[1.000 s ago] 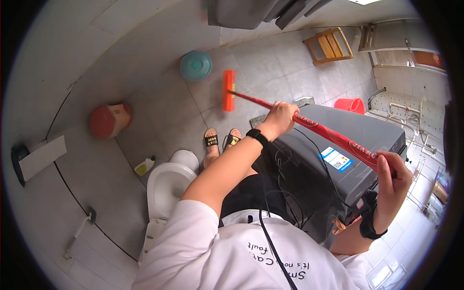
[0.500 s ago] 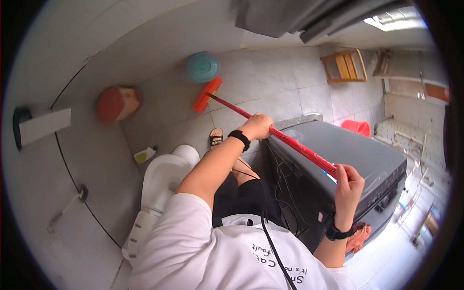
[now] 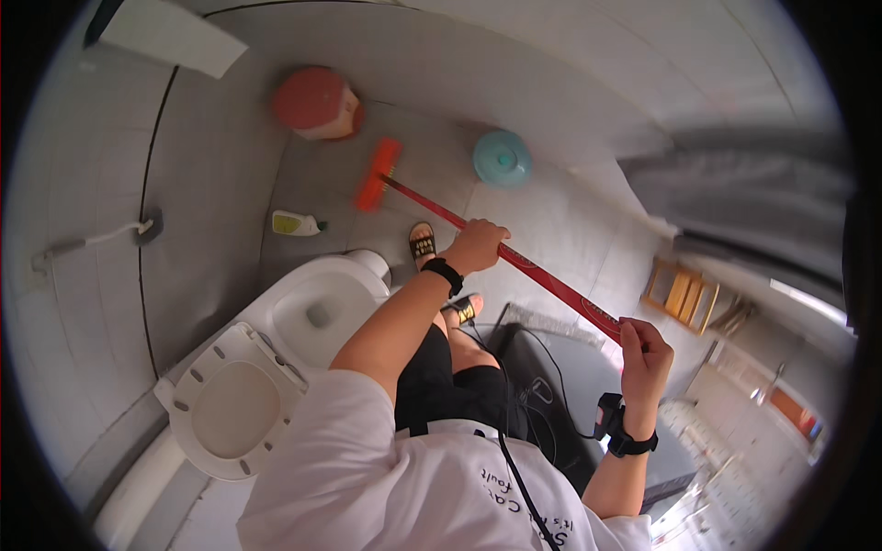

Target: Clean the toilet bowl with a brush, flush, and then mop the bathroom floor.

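Note:
My left hand [image 3: 477, 246] is closed round the middle of the red handle of a push broom [image 3: 551, 287]. My right hand [image 3: 646, 347] grips the handle's upper end. The handle slopes down to an orange-red broom head [image 3: 377, 174] with some yellowish bristles, which is on the grey tiled floor and a little blurred. Just left of my left forearm is a white toilet [image 3: 317, 312], its seat and lid [image 3: 230, 404] raised. My sandalled foot [image 3: 422, 242] stands near the broom handle.
A teal round basin [image 3: 503, 159] sits by the far wall, with a red and cream bin [image 3: 317, 103] in the far left corner. A cleaner bottle [image 3: 296, 223] lies near the toilet. Right are a grey appliance [image 3: 560, 367], a wooden stool [image 3: 681, 296] and hanging dark cloth [image 3: 744, 197].
My view has swung left, showing more of the toilet. The broom head has moved left over the floor, away from the teal basin and nearer the bin. Both hands keep their hold.

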Tool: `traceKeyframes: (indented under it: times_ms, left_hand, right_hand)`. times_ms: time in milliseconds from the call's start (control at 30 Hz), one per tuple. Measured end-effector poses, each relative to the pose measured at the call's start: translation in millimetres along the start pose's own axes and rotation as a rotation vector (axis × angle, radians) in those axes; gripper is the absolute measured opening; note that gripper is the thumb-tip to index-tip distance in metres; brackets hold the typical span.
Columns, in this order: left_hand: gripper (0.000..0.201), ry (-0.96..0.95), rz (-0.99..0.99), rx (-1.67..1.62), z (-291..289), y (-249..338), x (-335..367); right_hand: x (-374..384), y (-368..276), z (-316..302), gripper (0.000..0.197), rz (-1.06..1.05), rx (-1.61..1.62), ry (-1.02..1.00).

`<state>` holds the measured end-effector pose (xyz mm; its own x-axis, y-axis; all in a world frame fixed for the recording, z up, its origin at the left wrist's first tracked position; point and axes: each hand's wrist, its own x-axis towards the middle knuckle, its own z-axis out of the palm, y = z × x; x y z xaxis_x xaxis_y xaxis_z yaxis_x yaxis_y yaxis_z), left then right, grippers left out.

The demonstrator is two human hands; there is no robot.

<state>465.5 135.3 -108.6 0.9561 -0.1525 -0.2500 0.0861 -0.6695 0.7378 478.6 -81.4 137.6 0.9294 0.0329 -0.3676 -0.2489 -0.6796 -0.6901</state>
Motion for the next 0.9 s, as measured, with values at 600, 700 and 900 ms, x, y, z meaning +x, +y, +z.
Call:
traceKeyframes:
  times_ms: [600,700,900]
  left_hand:
    - [0.023,0.256,-0.907,0.160,-51,-263,-72]
    - [0.020,0.296,-1.114,0.082,-39,-300,-84]
    - [0.013,0.187,-1.285,-0.024,-28,-403,-112]
  right_hand:
    - [184,-229,77,0.012,-0.570,0.115,0.098]
    - [219,-250,81,0.008,-0.643,0.149,0.152]
    - [264,-284,79,0.036,-1.376,-1.065,0.858]
